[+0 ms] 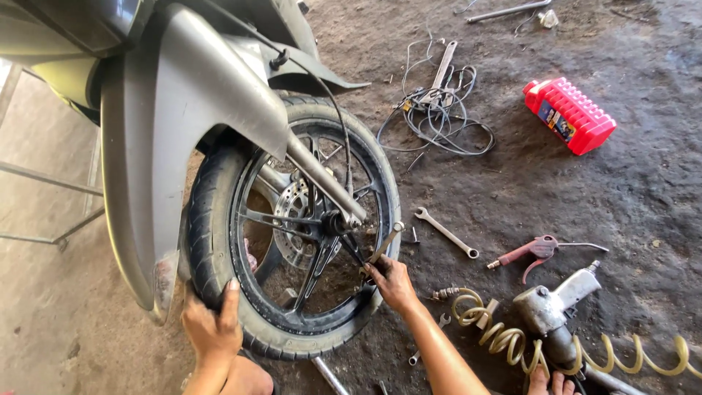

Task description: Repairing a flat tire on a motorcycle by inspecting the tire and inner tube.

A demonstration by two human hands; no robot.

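Observation:
A motorcycle's front wheel (292, 227) with a black tyre and black spoked rim stands under a grey mudguard (183, 132). My left hand (210, 324) grips the tyre's lower left edge. My right hand (391, 281) reaches to the rim's right side and holds a slim metal tool (385, 243) that points up towards the axle (338, 222). A brake disc (292, 219) shows behind the spokes.
On the dirty floor lie a combination spanner (446, 232), a red air blow gun (537, 251), a grey pneumatic impact wrench (557, 307) with a yellow coiled hose (504, 336), a red plastic bottle (569, 115), tangled wire (439, 110) and a long bar (508, 10).

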